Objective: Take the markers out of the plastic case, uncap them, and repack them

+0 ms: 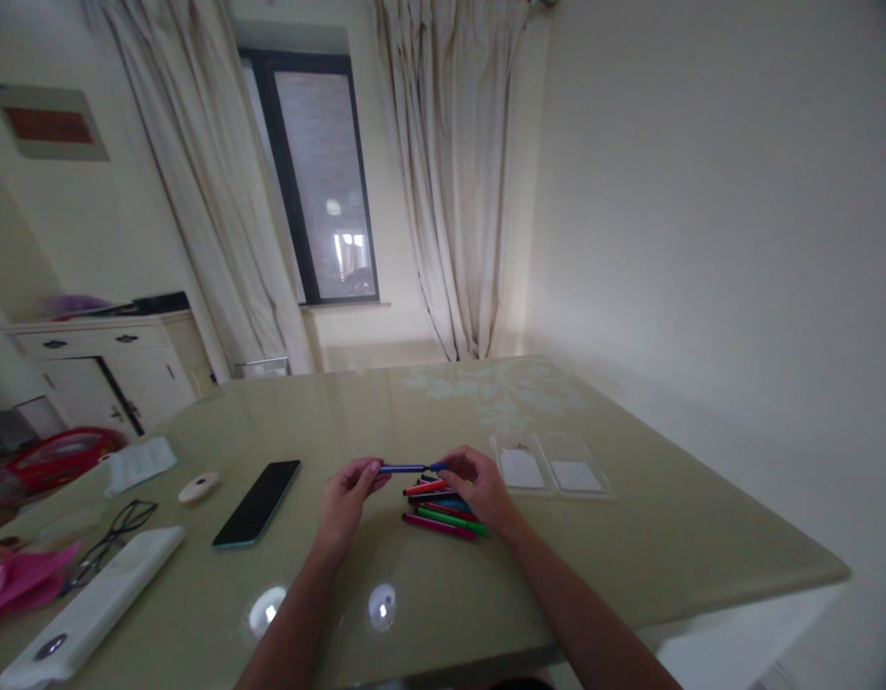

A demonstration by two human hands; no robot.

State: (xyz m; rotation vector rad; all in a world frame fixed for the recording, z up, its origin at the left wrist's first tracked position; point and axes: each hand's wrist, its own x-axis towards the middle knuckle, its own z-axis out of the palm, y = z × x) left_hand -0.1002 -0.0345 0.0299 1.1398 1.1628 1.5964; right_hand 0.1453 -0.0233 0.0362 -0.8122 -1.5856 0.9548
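Note:
A blue marker (404, 469) lies level between my two hands, just above the table. My left hand (348, 496) is closed on the end of its barrel. At the other end, my right hand (477, 484) pinches the blue cap (438, 467); a dark tip shows between cap and barrel, so the cap looks apart from it. Below my right hand lies a loose pile of several markers, among them a green marker (454, 520), a magenta marker (437, 526) and an orange-red marker (425, 488). My right fingers hide part of the pile.
An open clear plastic case (550, 491) with white cards lies to the right. Leftward on the glossy table (385, 412) are a black phone (257, 505), a round white object (198, 487), eyeglasses (116, 537), a long white device (90, 609) and a pale mask (141, 462).

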